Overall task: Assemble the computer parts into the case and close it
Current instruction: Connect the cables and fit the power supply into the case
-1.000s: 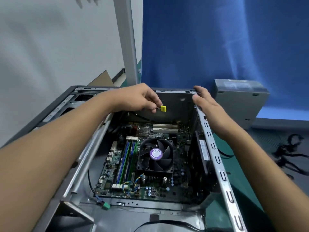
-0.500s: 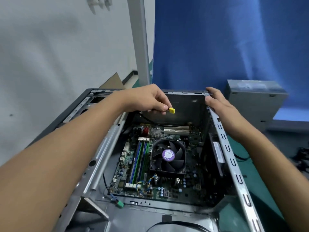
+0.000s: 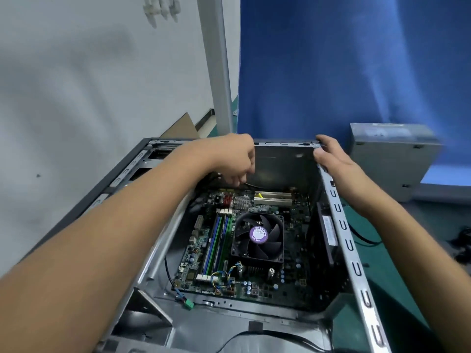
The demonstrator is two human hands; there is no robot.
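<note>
Left hand point(image 3: 229, 161) has sunk lower inside the case point(image 3: 356, 271), fingers curled, yellow plug now hidden; what it holds cannot be told. Right hand point(image 3: 334, 159) grips the far right rim corner. Case lies open on the desk point(image 3: 382, 301), motherboard point(image 3: 293, 263) inside.

Green-matted worktop point(image 3: 382, 289). Open grey steel computer case point(image 3: 349, 245) lies on its side on it, taking up most of the near area. Grey metal box point(image 3: 390, 159) stands at far right, just beside the case corner. Tangle of black cables point(image 3: 461, 240) lies at the right edge.
</note>
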